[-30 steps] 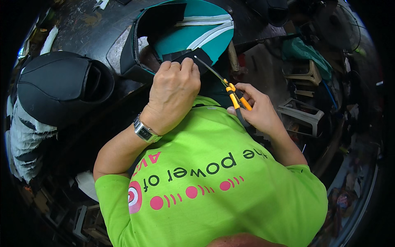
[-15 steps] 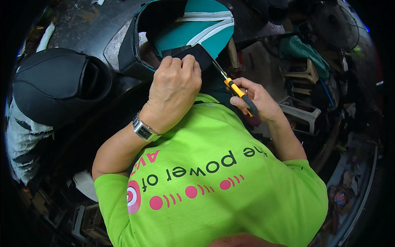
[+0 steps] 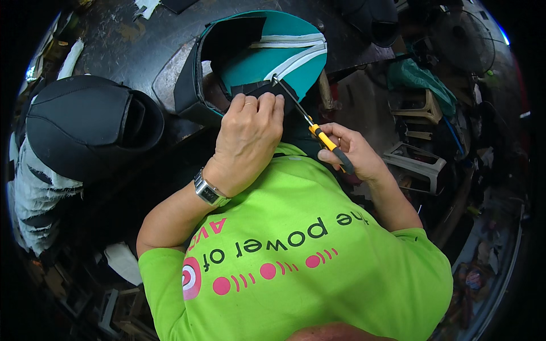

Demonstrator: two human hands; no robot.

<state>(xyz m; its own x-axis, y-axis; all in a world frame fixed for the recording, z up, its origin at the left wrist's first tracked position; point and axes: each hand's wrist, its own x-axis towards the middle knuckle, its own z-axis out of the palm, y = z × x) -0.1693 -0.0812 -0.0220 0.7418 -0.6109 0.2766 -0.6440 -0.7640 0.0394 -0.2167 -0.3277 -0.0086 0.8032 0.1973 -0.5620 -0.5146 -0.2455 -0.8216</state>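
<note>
A hollow, stiff-walled padded piece [image 3: 189, 79] stands in front of me, black outside and teal inside. Two white strips [image 3: 296, 61] run across the teal lining. My left hand [image 3: 247, 136] pinches its near black edge, fingertips curled over a folded black flap. In my right hand [image 3: 350, 150] is a long-nosed, plier-like tool with yellow and black handles [image 3: 330, 145], fingers wrapped round the grips. Its slim metal jaws reach up and left along the flap, with the tip over the teal lining. What the jaws touch there I cannot make out.
A black padded, rounded piece [image 3: 77, 122] with an opening sits at the left, above shaggy white fabric [image 3: 40, 199]. Behind is a dark worktable [image 3: 131, 51]. Plastic stools [image 3: 418, 162], a green cloth or bag [image 3: 418, 79] and a fan [image 3: 463, 40] are at the right.
The view has shifted, so everything sits slightly lower and further right. The tool's tip now lies inside the near edge, over the teal lining. Both hands keep their grips.
</note>
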